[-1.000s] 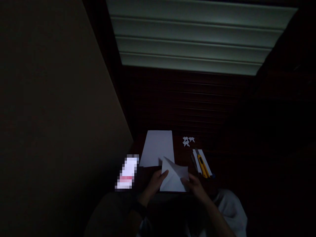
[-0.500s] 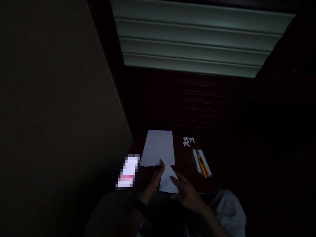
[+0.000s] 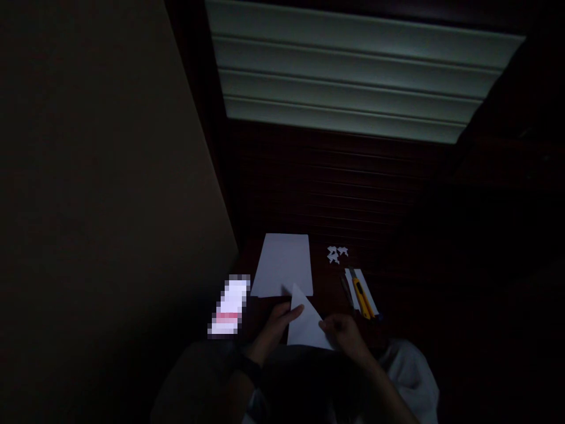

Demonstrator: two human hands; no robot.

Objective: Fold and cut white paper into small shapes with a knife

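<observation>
In dim light a folded white paper (image 3: pixel 306 323), now a triangle, lies at the near edge of a dark table (image 3: pixel 326 288). My left hand (image 3: pixel 278 327) rests on its left side, fingers pressed against the paper. My right hand (image 3: pixel 344 335) pinches the paper's right edge with curled fingers. Both hands touch the same sheet.
A flat white sheet (image 3: pixel 283 265) lies just beyond the folded one. A lit, blurred screen (image 3: pixel 228 307) sits to the left. To the right are a yellow utility knife (image 3: pixel 363 297) on a paper strip and small white paper scraps (image 3: pixel 336 254). A wall closes the left side.
The paper went from a wider open shape to a narrower folded triangle. My right hand swept across the sheet to the left, then drew back to its right edge. The left hand barely moved.
</observation>
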